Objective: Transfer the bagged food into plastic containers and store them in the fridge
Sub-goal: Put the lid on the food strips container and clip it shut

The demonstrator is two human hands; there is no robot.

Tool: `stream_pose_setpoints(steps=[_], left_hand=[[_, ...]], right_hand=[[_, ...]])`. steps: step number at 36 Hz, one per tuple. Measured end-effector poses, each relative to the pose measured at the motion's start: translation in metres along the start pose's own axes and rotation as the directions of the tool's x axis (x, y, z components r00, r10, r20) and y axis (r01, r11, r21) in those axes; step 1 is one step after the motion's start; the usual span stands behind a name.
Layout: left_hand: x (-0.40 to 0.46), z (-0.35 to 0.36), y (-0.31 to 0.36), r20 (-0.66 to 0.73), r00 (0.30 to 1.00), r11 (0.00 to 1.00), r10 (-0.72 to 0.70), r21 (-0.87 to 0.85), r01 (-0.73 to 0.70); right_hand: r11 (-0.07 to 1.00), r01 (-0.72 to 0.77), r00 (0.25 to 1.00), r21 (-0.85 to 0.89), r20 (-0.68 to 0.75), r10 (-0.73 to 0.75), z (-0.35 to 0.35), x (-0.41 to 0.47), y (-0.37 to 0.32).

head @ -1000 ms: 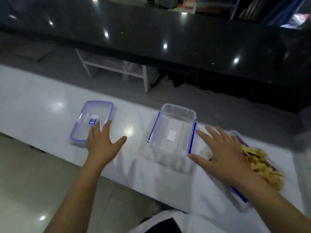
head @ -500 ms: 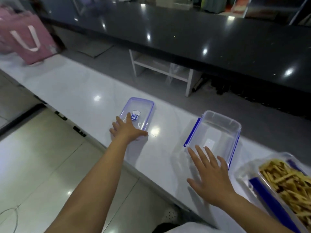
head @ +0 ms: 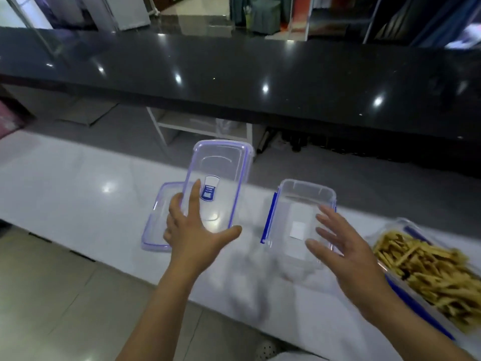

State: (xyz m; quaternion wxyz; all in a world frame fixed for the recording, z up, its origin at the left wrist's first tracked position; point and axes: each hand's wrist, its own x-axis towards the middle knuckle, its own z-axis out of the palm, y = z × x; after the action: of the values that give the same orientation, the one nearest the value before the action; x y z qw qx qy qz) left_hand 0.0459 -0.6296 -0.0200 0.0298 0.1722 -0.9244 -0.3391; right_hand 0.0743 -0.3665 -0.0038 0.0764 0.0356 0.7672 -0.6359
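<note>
A: Head view first: our left hand [head: 194, 237] grips a clear rectangular plastic lid with a lilac rim and a blue label [head: 217, 183], thumb under its near edge, fingers spread against its left side. The lid is lifted and tilted above the white glossy counter [head: 65, 194].

B: Under it we see a second lilac-rimmed clear lid [head: 156, 225] lying flat near the counter's front edge, partly covered by the lifted one and by our hand.

A: To the right stands an empty clear rectangular plastic container with blue side clips [head: 299, 217], a small white sticker on its bottom. Our right hand [head: 348, 252] hangs over its right side with fingers spread and relaxed, grasping nothing; we cannot tell whether it touches the rim.

B: At the counter's right end sits another clear container with blue clips [head: 421, 303], filled with pale yellow stick-shaped food [head: 426, 269], rough and dry-looking.

A: Beyond the counter's far edge runs a black polished worktop [head: 260, 69] with light spots, and a white open shelf frame [head: 203, 126] stands below it.
</note>
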Motion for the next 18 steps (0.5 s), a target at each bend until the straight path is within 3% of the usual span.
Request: stream_pose_setpoints(steps=[2, 5, 12, 15, 18], left_hand=[[-0.023, 0.014, 0.032, 0.078, 0.988, 0.99, 0.131, -0.063, -0.126], [-0.053, 0.04, 0.075, 0.191, 0.942, 0.959, 0.275, -0.122, -0.255], [-0.093, 0.082, 0.13, 0.425, 0.821, 0.924, 0.382, -0.179, -0.337], [-0.094, 0.091, 0.135, 0.536, 0.739, 0.913, 0.408, -0.241, -0.329], [-0.091, 0.097, 0.14, 0.613, 0.645, 0.872, 0.457, -0.451, -0.19]], right_hand=[[0.966, -0.061, 0.998, 0.253, -0.017, 0.067, -0.015, 0.001, -0.015], [0.897, -0.072, 0.992, 0.436, -0.059, 0.108, -0.038, -0.004, -0.03], [0.829, -0.007, 0.92, 0.559, -0.321, 0.224, -0.08, -0.036, -0.03], [0.829, -0.006, 0.9, 0.559, -0.359, 0.248, -0.097, -0.052, -0.022], [0.823, -0.012, 0.881, 0.568, -0.383, 0.277, -0.119, -0.065, -0.013]])
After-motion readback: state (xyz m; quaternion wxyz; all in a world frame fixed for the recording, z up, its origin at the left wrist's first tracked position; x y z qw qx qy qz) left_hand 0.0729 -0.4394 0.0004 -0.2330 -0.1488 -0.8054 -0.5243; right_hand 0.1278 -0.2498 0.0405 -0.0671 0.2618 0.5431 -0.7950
